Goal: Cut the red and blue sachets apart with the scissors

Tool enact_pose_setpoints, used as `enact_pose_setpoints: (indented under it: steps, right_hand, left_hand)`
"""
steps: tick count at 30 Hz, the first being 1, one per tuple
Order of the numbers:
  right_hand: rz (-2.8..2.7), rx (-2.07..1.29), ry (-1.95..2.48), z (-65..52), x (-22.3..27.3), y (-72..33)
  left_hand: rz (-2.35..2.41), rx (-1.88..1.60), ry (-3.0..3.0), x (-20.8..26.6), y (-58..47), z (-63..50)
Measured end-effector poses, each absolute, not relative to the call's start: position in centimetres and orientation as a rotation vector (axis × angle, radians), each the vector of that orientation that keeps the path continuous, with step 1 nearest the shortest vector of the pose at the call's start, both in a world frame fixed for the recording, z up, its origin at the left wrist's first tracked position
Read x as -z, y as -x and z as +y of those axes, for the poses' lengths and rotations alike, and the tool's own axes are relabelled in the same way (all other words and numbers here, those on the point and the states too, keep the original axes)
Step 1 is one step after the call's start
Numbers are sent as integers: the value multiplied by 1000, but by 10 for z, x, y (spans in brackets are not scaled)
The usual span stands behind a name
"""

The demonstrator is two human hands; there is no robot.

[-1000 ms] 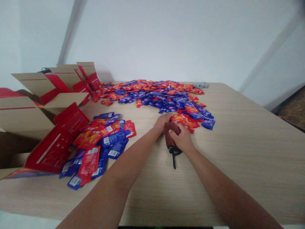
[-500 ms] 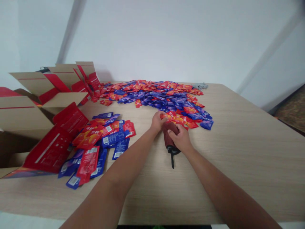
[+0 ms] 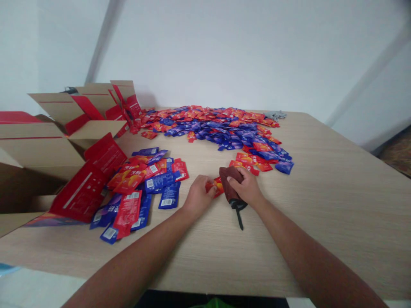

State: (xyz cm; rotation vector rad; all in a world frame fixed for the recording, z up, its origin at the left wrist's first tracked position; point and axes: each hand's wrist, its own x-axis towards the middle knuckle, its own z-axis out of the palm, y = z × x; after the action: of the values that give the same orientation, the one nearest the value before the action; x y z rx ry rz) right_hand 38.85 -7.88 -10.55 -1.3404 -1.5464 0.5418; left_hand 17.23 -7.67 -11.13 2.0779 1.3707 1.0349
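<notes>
Partly covered, a small red-and-orange glossy packet (image 3: 218, 186) is pinched in the left hand (image 3: 199, 195), its contact with the pale wood-grain surface (image 3: 324, 196) unclear; just beside, the right hand (image 3: 248, 186) grips a maroon fabric bundle (image 3: 226, 186), underside hidden.

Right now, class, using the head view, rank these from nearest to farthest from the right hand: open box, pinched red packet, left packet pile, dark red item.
From the right hand:
1. Dark red item: in its grip.
2. Pinched red packet: just left, in the left hand.
3. Left packet pile: beyond the left hand.
4. Open box: far left.
</notes>
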Motion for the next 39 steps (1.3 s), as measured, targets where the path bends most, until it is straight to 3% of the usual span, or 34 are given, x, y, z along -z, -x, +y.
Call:
enact_pose_setpoints:
  steps: [12, 29, 39]
  right_hand:
    - [-1845, -611, 1340, -95, 93, -370]
    - [-1814, -252, 1646, -91, 98, -380]
    - [-1748, -344, 1549, -94, 95, -378]
  left_hand:
    - [1209, -673, -2375, 96, -164, -82]
    - [1238, -686, -2414, 90, -164, -89]
    - [1209, -700, -2433, 93, -162, -87]
